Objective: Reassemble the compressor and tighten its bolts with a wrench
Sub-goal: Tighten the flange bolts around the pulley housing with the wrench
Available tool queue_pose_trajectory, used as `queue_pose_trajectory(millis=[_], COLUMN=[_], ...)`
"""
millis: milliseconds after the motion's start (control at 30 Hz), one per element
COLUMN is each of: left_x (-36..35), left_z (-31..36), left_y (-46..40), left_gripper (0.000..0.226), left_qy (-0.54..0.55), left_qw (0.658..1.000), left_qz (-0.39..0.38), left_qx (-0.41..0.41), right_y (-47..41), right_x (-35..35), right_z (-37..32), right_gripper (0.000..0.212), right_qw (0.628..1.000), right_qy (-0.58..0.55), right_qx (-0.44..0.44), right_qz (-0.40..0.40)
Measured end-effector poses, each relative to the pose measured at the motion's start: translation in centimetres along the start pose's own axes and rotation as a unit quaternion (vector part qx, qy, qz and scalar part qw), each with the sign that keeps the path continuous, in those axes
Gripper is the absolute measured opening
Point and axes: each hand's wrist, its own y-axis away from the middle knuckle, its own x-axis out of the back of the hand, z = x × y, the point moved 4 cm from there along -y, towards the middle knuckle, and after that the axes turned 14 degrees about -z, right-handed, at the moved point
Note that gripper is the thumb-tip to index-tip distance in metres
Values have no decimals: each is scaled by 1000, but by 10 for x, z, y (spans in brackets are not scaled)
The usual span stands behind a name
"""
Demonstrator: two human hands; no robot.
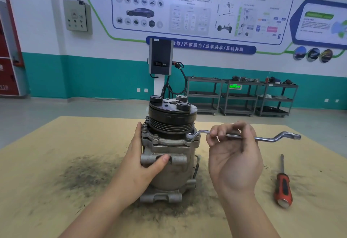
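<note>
Compressor (170,155): it stood upright near the middle of the wooden table (47,162), pulley end up, on a patch of dark grime.
Step in hand: by the look of things you were tightening a flange bolt, so reassembly seemed mostly done and the bolting stage under way.
Wrench (244,136): its ring end sat over a bolt on the right side of the flange, just below the pulley (171,117), and the offset handle ran out level to your right.
Right hand (234,155): you held it palm up, with the fingers curled over the wrench handle close to the ring end; the far end of the handle stuck out free beyond your hand.
Left hand (142,162): you braced the housing from the left, thumb hooked across the front lug and fingers wrapped around the far side, gripping the body.
Next move: it probably called for a steady swing of the handle with the ring kept square on the bolt head, while your left hand stopped the body from turning; gripping further out would have given more leverage.
Other bolts: I could not tell which of them were already tight.
Screwdriver (283,187): the red-handled one lay on the table, well apart to your right, untouched.
</note>
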Motion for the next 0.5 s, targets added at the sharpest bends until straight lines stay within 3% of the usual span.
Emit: queue_pose_trajectory(millis=[233,300,367,433,500], left_x=[-1,-2,-2,-2,-3], left_z=[-3,-5,-6,-7,-9], left_y=[1,0,-1,-2,-3], left_gripper=[103,106,106,108,109], left_qy=[6,13,18,30,43], left_qw=[1000,1000,1000,999,999], left_qz=[10,10,11,11,5], left_qx=[7,1,-5,-8,-2], right_y=[-12,-4,10,25,38], right_x=[16,13,0,-18,-30], right_z=[7,8,5,7,19], right_gripper=[23,24,24,21,20], right_qw=[993,999,990,934,843], right_qy=[-61,-1,106,289,445], right_qx=[-85,-30,89,182,194], right_qz=[46,45,3,-103,-233])
